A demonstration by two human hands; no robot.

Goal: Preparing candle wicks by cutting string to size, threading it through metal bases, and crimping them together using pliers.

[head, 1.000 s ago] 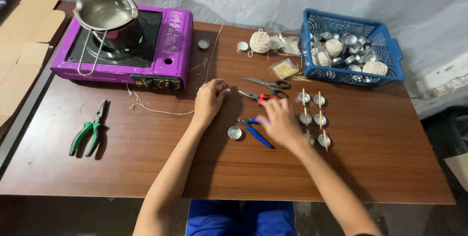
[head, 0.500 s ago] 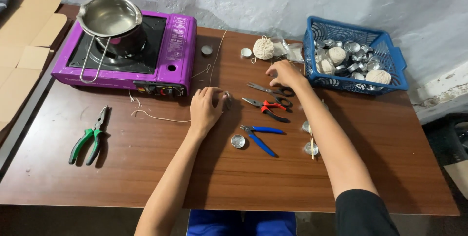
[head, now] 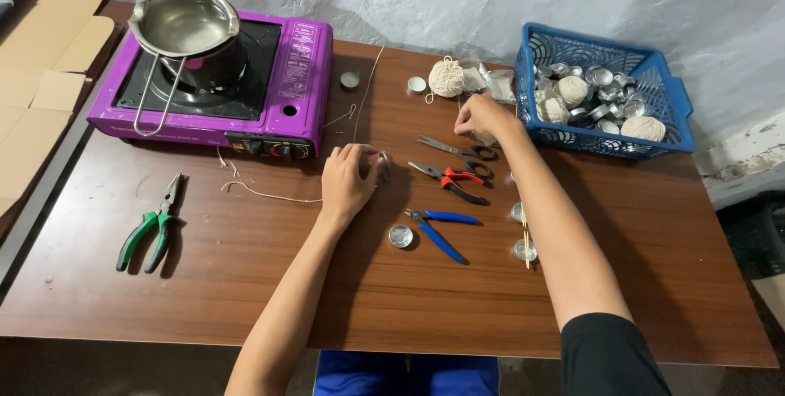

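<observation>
My left hand (head: pixel 347 179) rests on the brown table (head: pixel 245 281) in front of the stove, its fingers closed round a small metal cup (head: pixel 383 164). A thin string (head: pixel 270 195) trails left from under this hand. My right hand (head: pixel 484 115) is stretched to the far side, fingers curled down onto the table just behind the scissors (head: pixel 458 150) and next to a ball of string (head: pixel 446 78). What is under its fingertips is hidden. Red-handled pliers (head: pixel 450 181), blue-handled pliers (head: pixel 439 226) and an empty metal cup (head: pixel 401 236) lie between my arms.
A purple stove (head: pixel 286 85) with a steel pot (head: pixel 188 29) stands at the back left. A blue basket (head: pixel 654 77) of metal cups and string balls sits back right. Green pliers (head: pixel 151 220) lie at the left. Small cups with sticks (head: pixel 523 249) lie under my right forearm. Cardboard (head: pixel 41 77) lies off the left edge.
My right hand has left the cups near the blue pliers and reached back to the spot behind the scissors. My left hand has stayed in place.
</observation>
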